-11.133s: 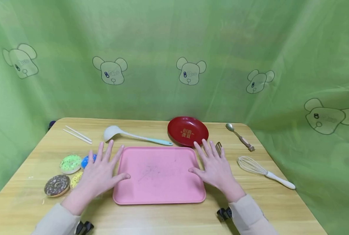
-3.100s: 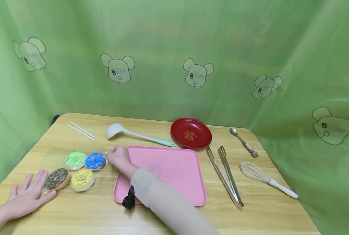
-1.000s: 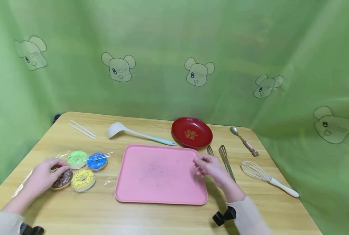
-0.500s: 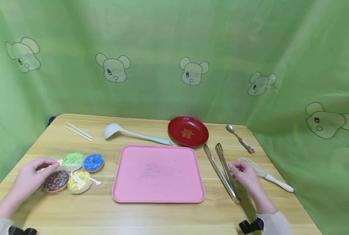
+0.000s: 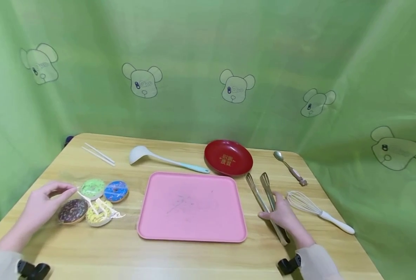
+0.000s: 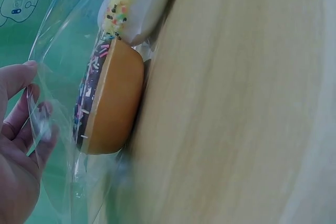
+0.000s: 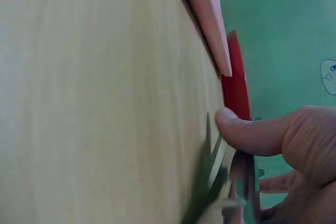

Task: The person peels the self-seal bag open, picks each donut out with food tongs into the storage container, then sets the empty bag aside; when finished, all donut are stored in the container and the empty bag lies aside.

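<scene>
My left hand point(image 5: 41, 206) pinches the edge of a clear plastic bag point(image 6: 65, 43), lifting the film at the left of the table. Inside the bag lie several toy donuts: a chocolate one point(image 5: 72, 211), a green one point(image 5: 92, 189), a blue one point(image 5: 116, 191) and a yellow one point(image 5: 96, 218). At the right, my right hand point(image 5: 286, 215) grips metal tongs point(image 5: 258, 194) from above, thumb on the left arm and fingers over the right arm. The tongs' slotted ends point away from me and stand apart; part of the right arm is hidden under the hand.
Between the hands lies a pink tray point(image 5: 193, 229). Behind it are a white ladle point(image 5: 137, 154) with a turquoise handle, a red plate point(image 5: 243, 159) and white chopsticks point(image 5: 98, 154). A spoon point(image 5: 291, 170) and a whisk point(image 5: 321, 214) lie along the right side.
My right hand has moved from the tray's right edge, past the tongs' right side, onto the tongs. My left hand has lifted the bag's film from beside the chocolate donut.
</scene>
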`<state>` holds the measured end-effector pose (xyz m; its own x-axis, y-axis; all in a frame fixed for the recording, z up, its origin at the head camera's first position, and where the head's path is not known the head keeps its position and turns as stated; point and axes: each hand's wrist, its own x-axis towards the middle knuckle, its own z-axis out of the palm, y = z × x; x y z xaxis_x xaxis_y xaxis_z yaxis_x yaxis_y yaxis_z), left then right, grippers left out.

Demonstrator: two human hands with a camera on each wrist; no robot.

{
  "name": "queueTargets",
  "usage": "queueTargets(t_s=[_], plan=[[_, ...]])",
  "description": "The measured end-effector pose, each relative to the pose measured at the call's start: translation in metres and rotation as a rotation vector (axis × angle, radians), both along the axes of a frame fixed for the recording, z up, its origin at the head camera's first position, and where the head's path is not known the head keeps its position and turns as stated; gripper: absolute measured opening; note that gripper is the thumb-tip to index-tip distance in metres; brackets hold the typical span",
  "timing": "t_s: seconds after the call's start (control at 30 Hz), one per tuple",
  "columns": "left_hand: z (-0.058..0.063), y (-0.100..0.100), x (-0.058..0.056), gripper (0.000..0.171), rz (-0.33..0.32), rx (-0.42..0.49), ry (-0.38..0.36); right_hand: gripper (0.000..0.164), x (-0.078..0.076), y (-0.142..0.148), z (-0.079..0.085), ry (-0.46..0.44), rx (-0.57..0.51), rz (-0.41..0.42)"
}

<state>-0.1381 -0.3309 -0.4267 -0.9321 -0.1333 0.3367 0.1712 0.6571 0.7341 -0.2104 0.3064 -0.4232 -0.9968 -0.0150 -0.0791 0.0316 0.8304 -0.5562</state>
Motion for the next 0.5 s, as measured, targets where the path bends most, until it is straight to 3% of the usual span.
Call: queueTargets(t_s=[0.1,0.5], plan=[[0.0002,-0.0005,-0.0013,0.021,-0.007,0.016,0.013,0.087,-0.0032,-0.0011,-0.0030,0.023,0.020,0.016],[-0.0010,-0.0008,-0.0038,0.020,-0.015,0.020,0.025,0.070,0.0021,0.0053,-0.0052,0.120,-0.104,-0.048]])
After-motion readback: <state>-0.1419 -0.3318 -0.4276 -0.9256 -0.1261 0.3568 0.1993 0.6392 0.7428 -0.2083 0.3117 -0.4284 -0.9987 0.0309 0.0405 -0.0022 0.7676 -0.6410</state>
